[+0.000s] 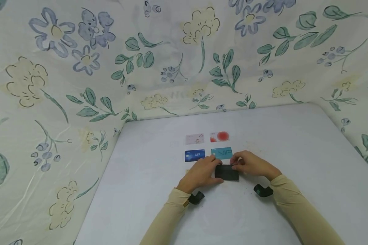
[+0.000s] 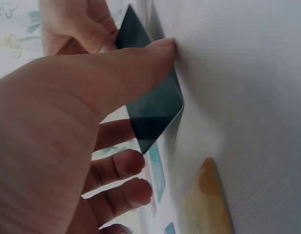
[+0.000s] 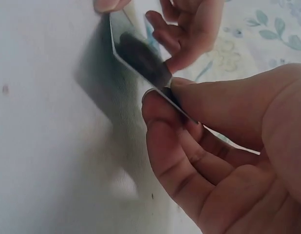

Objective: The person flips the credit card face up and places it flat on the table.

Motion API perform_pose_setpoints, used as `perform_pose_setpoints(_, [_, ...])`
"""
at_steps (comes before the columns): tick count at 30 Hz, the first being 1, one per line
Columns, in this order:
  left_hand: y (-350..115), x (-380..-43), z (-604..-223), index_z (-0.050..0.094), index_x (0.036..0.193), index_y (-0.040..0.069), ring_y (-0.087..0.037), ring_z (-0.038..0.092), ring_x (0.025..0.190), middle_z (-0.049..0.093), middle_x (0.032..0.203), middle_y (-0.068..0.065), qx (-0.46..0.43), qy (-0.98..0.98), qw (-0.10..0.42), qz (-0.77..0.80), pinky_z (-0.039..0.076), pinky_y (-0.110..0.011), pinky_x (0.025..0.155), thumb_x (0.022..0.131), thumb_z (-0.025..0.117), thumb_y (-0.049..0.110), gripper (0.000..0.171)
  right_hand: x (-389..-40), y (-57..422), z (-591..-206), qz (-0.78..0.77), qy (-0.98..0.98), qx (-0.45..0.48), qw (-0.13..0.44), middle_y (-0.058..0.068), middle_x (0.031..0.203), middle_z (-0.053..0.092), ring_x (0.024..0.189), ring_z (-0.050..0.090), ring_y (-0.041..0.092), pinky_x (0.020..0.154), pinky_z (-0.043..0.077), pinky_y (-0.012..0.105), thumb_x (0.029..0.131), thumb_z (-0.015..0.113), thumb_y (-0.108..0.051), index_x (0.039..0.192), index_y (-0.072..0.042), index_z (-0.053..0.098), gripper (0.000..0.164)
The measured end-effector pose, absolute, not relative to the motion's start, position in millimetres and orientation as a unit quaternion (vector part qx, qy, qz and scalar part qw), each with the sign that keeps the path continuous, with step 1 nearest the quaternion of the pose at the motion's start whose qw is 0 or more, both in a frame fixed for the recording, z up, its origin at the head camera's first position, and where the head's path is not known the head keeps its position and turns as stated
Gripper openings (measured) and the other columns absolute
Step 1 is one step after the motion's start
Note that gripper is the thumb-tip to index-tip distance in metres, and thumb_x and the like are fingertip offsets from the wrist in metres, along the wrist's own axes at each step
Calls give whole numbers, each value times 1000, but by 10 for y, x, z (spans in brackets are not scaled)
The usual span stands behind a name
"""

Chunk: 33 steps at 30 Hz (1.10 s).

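Observation:
Both hands are on one dark, thin card [image 1: 227,173], tilted up off the white table in the wrist views. My left hand [image 1: 201,172] holds its left side, the thumb [image 2: 141,68] across one edge and the index finger at the opposite edge. With thumb and fingers, my right hand [image 1: 249,164] pinches its right end, as the right wrist view shows. Just beyond the hands lie a teal VIP card [image 1: 221,153] and a blue VIP card [image 1: 194,155]. A yellowish card [image 2: 204,202] lies near the left hand, mostly hidden by it in the head view.
Farther back on the white table [image 1: 153,163] are a pale pink card [image 1: 194,139] and a white card with red circles [image 1: 219,136]. A floral cloth [image 1: 171,61] hangs behind and beside the table. Black wrist devices [image 1: 263,190] sit at both sleeves.

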<state>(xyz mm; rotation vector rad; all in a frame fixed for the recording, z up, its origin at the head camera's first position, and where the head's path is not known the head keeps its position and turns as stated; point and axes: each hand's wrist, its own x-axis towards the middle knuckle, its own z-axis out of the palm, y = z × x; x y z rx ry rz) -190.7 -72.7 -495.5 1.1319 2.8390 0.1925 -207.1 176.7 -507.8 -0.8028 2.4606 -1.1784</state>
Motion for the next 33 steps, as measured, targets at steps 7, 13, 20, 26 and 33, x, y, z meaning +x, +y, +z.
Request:
perform_pose_setpoints(7, [-659, -1863, -5020, 63, 134, 14, -12, 58, 98, 63, 116, 0, 401, 914, -9, 68, 52, -24, 87, 87, 78, 57, 66, -2055, 1735, -5102, -446, 839, -275, 150, 11, 101, 67, 80, 62, 12, 72, 52, 21, 95, 71, -6, 111, 1, 67, 19])
perform_pose_setpoints(13, [-633, -1840, -5052, 64, 131, 14, -11, 58, 97, 62, 114, 1, 408, 910, -37, 69, 51, -24, 84, 87, 77, 57, 63, -2050, 1711, -5096, -461, 831, -272, 151, 12, 100, 65, 78, 61, 12, 70, 51, 21, 95, 70, -5, 113, 3, 64, 21])
perform_pose_setpoints(20, [-624, -1838, -5037, 62, 135, 17, -12, 58, 99, 62, 117, 1, 386, 918, -8, 89, 51, -24, 86, 87, 76, 57, 64, -2063, 1756, -5084, -455, 845, -246, 140, 14, 106, 67, 83, 67, 14, 75, 54, 23, 103, 58, -8, 117, 1, 64, 18])
perform_pose_setpoints(26, [-621, -1851, -5009, 59, 138, 18, -13, 59, 101, 63, 122, 1, 371, 923, 6, 98, 51, -27, 87, 88, 75, 56, 64, -2071, 1758, -5108, -440, 852, -251, 128, 13, 104, 69, 84, 64, 14, 74, 54, 25, 101, 57, -5, 117, 1, 65, 19])
perform_pose_setpoints(33, [-632, -1860, -4987, 60, 135, 18, -14, 61, 100, 64, 122, 0, 376, 921, -18, 103, 51, -28, 83, 87, 75, 54, 61, -2058, 1734, -5140, -424, 856, -270, 125, 14, 113, 70, 97, 65, 19, 84, 56, 29, 95, 64, 0, 119, 1, 67, 24])
